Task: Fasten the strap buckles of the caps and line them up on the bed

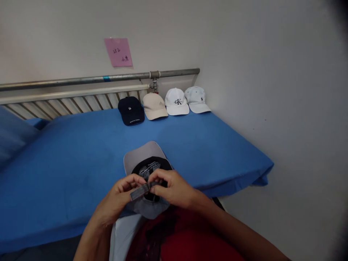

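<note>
As left hand [115, 197] and right hand [174, 186] pinch strap [139, 192] of grey cap [145, 169], I'd call it light, floppy; brim [140, 155] seems stiffer, best hold.

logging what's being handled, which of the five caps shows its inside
The grey cap, its strap held by the left hand and right hand. Its inside faces the camera; the dark cap, beige cap and two white caps show only outsides.
</note>
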A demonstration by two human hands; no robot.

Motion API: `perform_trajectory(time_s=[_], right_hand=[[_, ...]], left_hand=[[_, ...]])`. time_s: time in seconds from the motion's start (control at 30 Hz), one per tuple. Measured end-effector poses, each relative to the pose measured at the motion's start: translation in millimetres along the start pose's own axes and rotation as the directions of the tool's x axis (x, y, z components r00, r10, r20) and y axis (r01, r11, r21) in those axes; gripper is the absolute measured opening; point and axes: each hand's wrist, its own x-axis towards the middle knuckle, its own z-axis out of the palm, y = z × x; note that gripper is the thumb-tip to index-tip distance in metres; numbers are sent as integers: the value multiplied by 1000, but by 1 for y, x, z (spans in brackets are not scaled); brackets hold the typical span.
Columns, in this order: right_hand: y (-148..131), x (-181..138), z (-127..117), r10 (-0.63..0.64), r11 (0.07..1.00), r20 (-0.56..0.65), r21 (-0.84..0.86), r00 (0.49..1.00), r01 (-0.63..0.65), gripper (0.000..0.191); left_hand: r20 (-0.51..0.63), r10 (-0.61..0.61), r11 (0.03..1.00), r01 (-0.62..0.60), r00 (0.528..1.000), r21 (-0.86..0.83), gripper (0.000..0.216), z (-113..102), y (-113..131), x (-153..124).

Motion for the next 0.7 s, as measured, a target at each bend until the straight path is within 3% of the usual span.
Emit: perform_trajectory(time_s=[0.13,0.27,0.37,0.43,0.5,0.6,0.7], right_hand=[[1,1,-2,3,998,-7,-67,1000,-3,10],[6,5,-8,28,997,-104,-63,994,-35,10],[11,9,-16,129,972,-156,215,979,-94,9],[13,12,-23,185,884,-150,457,971,-98,12],[15,13,-28,204,800,-141,594,969,-82,19],[17,10,-33,188,835,-171,546,967,-66,33],[17,7,-35,154,914,-240,404,959,-46,30]], left_hand=[[25,23,999,-22,999,-44,15,-1,2,-3],[9,141,980,-138,990,-143,14,-5,3,-6],[-3,243,944,-237,970,-230,14,-8,1,-5],[-12,248,939,-243,969,-242,14,-8,-1,-4],[-20,225,953,-224,974,-206,13,-6,-2,-2],[-3,208,966,-206,978,-157,13,-4,-2,-1],[-1,210,968,-208,978,-139,13,-2,-1,-2]])
